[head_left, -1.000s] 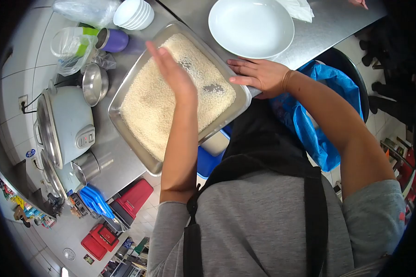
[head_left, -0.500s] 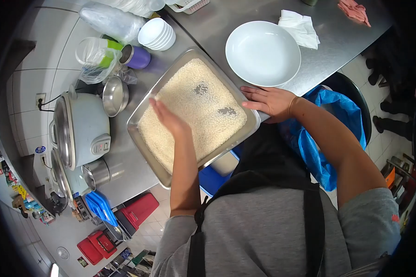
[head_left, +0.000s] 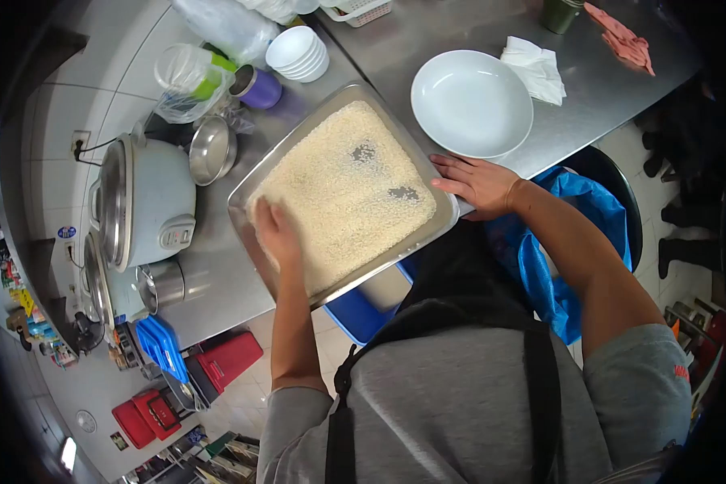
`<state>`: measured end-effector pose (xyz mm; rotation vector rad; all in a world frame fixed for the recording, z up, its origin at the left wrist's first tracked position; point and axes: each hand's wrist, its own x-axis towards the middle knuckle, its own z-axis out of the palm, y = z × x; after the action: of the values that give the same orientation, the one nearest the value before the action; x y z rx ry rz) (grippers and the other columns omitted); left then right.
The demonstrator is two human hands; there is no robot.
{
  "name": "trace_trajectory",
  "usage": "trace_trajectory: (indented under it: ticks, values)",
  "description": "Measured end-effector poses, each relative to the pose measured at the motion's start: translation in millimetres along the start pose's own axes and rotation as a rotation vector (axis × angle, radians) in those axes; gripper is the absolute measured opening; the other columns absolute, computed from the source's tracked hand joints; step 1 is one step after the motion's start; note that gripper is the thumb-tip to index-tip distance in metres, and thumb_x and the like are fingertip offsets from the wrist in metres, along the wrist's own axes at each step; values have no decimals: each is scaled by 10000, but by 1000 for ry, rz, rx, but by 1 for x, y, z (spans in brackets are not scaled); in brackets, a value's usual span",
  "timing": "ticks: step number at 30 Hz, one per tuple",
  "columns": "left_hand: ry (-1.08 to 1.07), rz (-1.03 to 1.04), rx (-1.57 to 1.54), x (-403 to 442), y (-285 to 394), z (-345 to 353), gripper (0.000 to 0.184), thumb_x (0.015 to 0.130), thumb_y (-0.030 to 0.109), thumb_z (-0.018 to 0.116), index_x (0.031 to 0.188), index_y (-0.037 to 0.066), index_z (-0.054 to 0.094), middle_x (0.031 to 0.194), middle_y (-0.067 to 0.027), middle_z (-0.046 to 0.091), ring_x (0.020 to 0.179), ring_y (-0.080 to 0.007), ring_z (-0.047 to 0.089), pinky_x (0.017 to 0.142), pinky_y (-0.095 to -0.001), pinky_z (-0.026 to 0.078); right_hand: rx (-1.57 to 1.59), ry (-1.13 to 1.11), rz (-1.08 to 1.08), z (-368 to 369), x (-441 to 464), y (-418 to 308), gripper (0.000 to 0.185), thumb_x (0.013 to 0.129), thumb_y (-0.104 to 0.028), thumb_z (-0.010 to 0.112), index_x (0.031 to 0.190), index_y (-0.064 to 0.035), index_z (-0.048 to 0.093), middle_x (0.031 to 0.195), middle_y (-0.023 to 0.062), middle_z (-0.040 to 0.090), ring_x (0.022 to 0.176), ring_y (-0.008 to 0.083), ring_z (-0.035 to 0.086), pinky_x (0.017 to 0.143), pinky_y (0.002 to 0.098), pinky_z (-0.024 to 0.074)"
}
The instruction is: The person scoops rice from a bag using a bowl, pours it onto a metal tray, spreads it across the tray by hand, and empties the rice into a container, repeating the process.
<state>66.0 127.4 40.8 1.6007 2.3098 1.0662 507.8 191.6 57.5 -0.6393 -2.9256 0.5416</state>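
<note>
Tiled wall (head_left: 73, 121) runs down one side of the kitchen on my feed, and a steel surface (head_left: 597, 89) spans the workspace. Near the wall I can make out a rice cooker (head_left: 157, 194), a small steel bowl (head_left: 213, 152), a purple cup (head_left: 258, 89) and a stack of white bowls (head_left: 298, 55).

What concerns me is the metal tray (head_left: 445, 208), set askew at the near edge and jutting past it, I think. Pale rice (head_left: 355, 210) covers most of its floor, with two thin patches where metal shows through. I read the step in hand as working the rice about the tray with one hand while the other steadies it. From here I judge that the next stroke calls for a low, light left palm and a firm brace on the right.

My left hand (head_left: 281, 242) is in the rice beside the tray's left wall; its fingers look extended, thumb a little apart, though blur hides the tips. My right hand (head_left: 486, 187) lies at the tray's right corner, fingers slightly spread over the rim; whether the thumb presses from below I cannot tell. Just beyond it sits a white plate (head_left: 472, 105).
</note>
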Motion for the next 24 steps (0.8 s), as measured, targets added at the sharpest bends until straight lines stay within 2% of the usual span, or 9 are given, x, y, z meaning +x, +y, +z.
trace_trajectory:
  ticks: [3, 6, 9, 12, 15, 18, 20, 23, 24]
  values:
    - [39, -95, -457, -1, 27, 27, 343, 1021, 149, 516, 1297, -41, 588, 1436, -179, 509, 1339, -287, 475, 1117, -366, 352, -34, -27, 28, -3, 1, -3, 1068, 672, -248, 847, 1545, -165, 237, 1512, 165, 373, 1486, 310, 236, 1201, 437, 238]
    - [30, -110, -599, -3, 48, 50, 309, 1013, 127, 538, 1264, -36, 613, 1368, -167, 565, 1316, -248, 492, 1105, -340, 363, -8, 12, 15, -2, 1, -3, 1063, 671, -247, 848, 1540, -163, 242, 1512, 165, 370, 1485, 307, 236, 1205, 436, 227]
    - [-65, -2, -553, -11, 81, 63, 274, 1008, 119, 549, 1223, -21, 642, 1345, -168, 585, 1315, -245, 493, 1102, -336, 367, -14, -8, 24, -1, 2, -2, 1054, 670, -248, 849, 1534, -159, 251, 1514, 168, 365, 1483, 313, 240, 1206, 440, 224]
    - [-238, -42, -694, -17, 113, 56, 258, 998, 113, 563, 1202, -12, 658, 1351, -176, 579, 1323, -260, 488, 1107, -336, 359, -7, -23, 32, -4, 3, -4, 1052, 664, -247, 854, 1527, -158, 259, 1512, 174, 365, 1480, 322, 247, 1205, 443, 224]
    - [-285, 130, -431, -12, 109, 29, 342, 960, 153, 626, 1264, -3, 621, 1365, -204, 563, 1323, -303, 492, 1107, -362, 372, 2, 12, 24, -1, 2, -2, 1056, 657, -247, 860, 1523, -161, 263, 1511, 178, 363, 1478, 328, 251, 1203, 444, 226]
    - [-362, 208, 31, -9, 74, -16, 574, 895, 238, 704, 1389, 17, 512, 1401, -224, 519, 1292, -371, 504, 1110, -407, 378, -5, -6, 22, -1, 2, -1, 1060, 654, -248, 864, 1522, -166, 261, 1506, 182, 369, 1479, 331, 248, 1204, 448, 226]
    - [-401, 190, 358, -19, 72, -57, 847, 797, 344, 785, 1478, 38, 385, 1388, -263, 494, 1250, -435, 508, 1076, -458, 410, 1, 17, 9, 1, 1, 0, 1065, 657, -253, 864, 1525, -169, 252, 1506, 183, 370, 1479, 334, 246, 1203, 450, 226]
    - [-612, -82, 452, -38, 67, -98, 1002, 713, 422, 834, 1497, 37, 343, 1339, -289, 501, 1224, -463, 513, 1036, -485, 437, 3, -11, 15, 0, 2, 1, 1072, 659, -256, 865, 1528, -172, 243, 1506, 184, 370, 1479, 337, 246, 1204, 452, 225]
    - [-649, -102, 425, -47, 60, -104, 1016, 689, 414, 844, 1492, 34, 350, 1323, -296, 504, 1221, -466, 514, 1024, -487, 446, 3, -30, 22, -1, 3, 0, 1074, 659, -256, 865, 1529, -172, 240, 1506, 185, 369, 1478, 338, 246, 1205, 452, 224]
